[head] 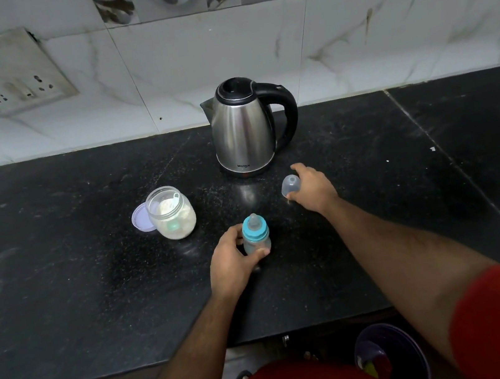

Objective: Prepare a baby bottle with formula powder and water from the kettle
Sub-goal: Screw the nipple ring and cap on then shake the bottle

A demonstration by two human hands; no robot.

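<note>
Now bottle [256, 237] gripped upright on tabletop [60, 284] by left hand [232, 262], steadied for opening. Cap [290, 185] held by right hand [314, 187], likely being set aside. Jar [171, 212], kettle [242, 128] beyond hands.

L hand [233, 259] gripping; R hand [312, 187] pinching, arms extended.

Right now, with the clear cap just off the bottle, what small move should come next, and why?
Probably set the clear cap down on the counter and free the right hand. The left hand grips the bottle, whose blue ring and teat are on, so they must be unscrewed before powder from the open jar or water from the kettle can go in.
</note>
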